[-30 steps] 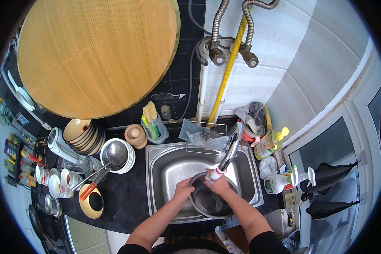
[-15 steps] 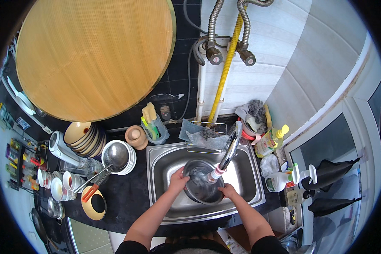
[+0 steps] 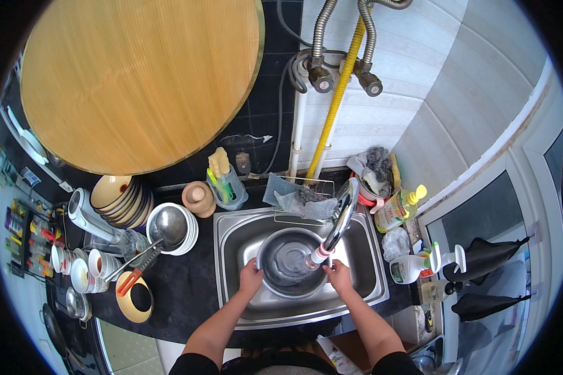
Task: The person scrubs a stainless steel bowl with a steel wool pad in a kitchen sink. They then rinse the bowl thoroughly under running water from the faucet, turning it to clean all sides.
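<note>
In the stainless steel sink (image 3: pixel 239 317) I hold a round metal basin (image 3: pixel 280 240) by its rim, roughly level, with water in the bottom. My left hand (image 3: pixel 251 279) grips the left side of the rim. On the opposite side, my right hand (image 3: pixel 338 276) closes on the rim just beside the faucet head. The faucet (image 3: pixel 342 220) arches from the back of the sink, and its pink and white tip is above the right part of the basin. Where the fingers curl beneath the rim, they are partly hidden.
Left of the sink stand a stack of white bowls (image 3: pixel 193 237) with a ladle (image 3: pixel 171 225), patterned bowls (image 3: pixel 109 192) and a wooden mortar (image 3: pixel 198 197). A wire rack (image 3: pixel 301 220) with cloths is behind. Several bottles, including a yellow-topped detergent bottle (image 3: pixel 395 211), line the right side.
The basin has gone from tilted to nearly level and shifted slightly left. My left hand has moved outward and down along with its rim; my right hand stays close to the faucet.
</note>
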A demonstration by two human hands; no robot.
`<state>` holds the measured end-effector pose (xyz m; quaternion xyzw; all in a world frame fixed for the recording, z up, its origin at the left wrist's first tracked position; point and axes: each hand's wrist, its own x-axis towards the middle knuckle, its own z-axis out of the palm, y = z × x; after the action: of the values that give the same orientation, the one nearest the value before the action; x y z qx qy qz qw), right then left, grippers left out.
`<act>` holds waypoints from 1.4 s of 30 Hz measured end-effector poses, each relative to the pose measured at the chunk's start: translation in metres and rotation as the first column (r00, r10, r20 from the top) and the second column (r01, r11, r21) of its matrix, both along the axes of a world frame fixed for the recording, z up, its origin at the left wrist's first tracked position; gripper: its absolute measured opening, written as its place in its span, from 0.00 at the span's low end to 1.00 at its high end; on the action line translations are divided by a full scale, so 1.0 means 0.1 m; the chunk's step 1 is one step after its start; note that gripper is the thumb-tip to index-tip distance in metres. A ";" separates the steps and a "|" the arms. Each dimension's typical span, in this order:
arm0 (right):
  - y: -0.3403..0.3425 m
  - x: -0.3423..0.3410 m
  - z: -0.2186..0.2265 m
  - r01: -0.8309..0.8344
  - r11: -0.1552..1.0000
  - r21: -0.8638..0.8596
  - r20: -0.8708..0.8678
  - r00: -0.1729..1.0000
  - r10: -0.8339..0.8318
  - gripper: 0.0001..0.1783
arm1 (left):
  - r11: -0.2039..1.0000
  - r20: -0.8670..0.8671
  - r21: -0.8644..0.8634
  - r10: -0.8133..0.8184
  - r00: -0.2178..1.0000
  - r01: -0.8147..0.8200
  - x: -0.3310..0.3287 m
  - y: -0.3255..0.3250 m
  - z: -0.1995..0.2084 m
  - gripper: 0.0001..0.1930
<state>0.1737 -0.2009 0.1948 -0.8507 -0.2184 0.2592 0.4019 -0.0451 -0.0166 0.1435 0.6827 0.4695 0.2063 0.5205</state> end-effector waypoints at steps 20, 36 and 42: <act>-0.10 0.12 -0.08 0.111 0.991 0.080 0.108 0.987 -0.119 0.11 | 1.000 -0.071 0.026 -0.003 0.998 0.005 0.17 -0.10 0.11 0.12; 0.07 -0.01 0.53 0.103 0.984 0.143 -0.035 0.995 -0.099 0.12 | 0.976 -0.239 -0.191 -0.149 0.959 0.104 0.27 -0.25 -0.53 0.19; -0.40 0.40 0.51 0.314 0.948 -0.042 -0.204 0.927 -0.316 0.12 | 0.912 -0.240 -0.297 -0.359 0.902 0.284 0.59 -0.41 -0.26 0.16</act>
<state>0.2137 -0.2414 0.2461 -0.8447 -0.0346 0.2797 0.4550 0.0139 -0.0577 0.1178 0.7012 0.4431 -0.0474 0.5565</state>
